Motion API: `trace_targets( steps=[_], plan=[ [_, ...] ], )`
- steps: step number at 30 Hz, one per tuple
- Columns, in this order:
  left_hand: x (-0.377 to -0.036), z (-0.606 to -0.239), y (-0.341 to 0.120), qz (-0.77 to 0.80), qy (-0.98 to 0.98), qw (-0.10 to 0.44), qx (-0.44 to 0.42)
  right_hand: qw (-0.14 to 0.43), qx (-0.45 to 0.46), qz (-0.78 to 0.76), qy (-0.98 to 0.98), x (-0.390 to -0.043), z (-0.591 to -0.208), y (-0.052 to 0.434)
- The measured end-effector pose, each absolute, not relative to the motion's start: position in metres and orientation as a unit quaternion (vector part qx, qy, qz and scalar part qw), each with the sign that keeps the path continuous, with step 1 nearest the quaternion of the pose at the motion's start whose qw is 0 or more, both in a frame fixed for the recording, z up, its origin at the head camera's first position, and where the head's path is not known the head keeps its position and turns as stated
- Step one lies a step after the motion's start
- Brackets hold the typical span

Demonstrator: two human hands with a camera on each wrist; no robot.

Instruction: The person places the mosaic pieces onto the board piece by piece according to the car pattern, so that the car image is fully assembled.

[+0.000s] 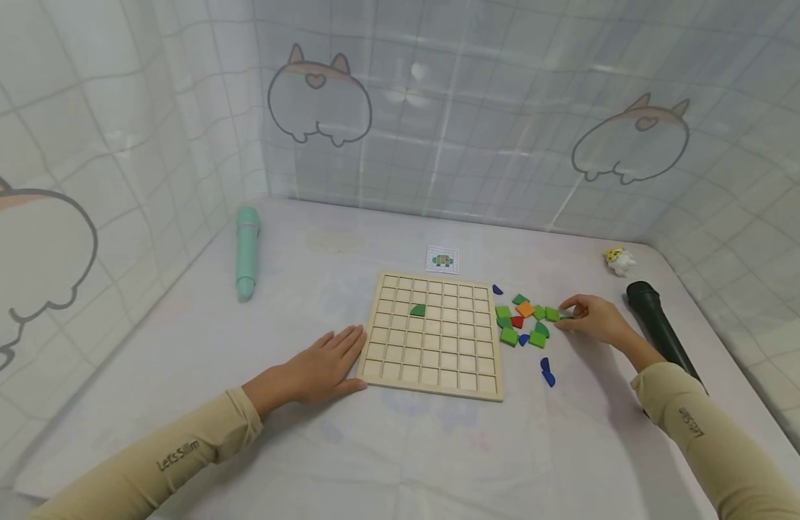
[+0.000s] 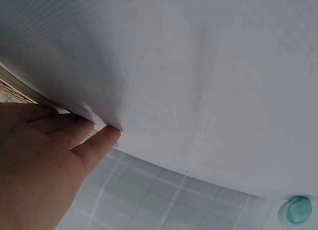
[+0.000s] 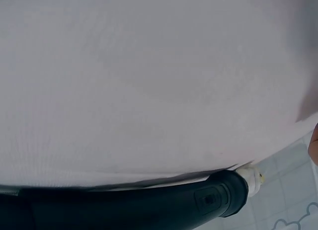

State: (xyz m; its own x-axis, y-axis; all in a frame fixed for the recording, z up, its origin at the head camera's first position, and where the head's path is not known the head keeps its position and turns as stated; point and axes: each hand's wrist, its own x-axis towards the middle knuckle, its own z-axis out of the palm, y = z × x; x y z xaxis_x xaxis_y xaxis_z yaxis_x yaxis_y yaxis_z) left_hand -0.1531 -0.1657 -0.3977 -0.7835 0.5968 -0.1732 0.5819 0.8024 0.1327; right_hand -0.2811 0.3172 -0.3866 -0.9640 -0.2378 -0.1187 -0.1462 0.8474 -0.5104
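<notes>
Rightward, the right hand [image 1: 595,320] pinches a green tile [image 1: 564,314] at the edge of the loose pile [image 1: 525,323] beside the wooden grid board [image 1: 432,336]; fingers half hide it. Left hand [image 1: 322,365] lies flat, fingers relaxed, touching the board's left edge. One green piece [image 1: 417,310] sits in the board.

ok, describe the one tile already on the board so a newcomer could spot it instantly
Start at the wooden grid board in the middle of the table, with the left hand flat at its left edge. In its upper rows sits a single green tile, a quarter-round. It is the only piece inside the grid; all other tiles lie loose on the table to the board's right.
</notes>
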Motion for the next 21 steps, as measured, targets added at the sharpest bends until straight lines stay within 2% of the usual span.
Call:
trace_targets(
  steps=[21],
  plan=[
    [-0.1519,-0.3965,-0.1643,0.034,0.944,0.100,0.312,0.103,-0.100,-0.255,0.956,-0.2828,-0.3872,0.3123]
  ],
)
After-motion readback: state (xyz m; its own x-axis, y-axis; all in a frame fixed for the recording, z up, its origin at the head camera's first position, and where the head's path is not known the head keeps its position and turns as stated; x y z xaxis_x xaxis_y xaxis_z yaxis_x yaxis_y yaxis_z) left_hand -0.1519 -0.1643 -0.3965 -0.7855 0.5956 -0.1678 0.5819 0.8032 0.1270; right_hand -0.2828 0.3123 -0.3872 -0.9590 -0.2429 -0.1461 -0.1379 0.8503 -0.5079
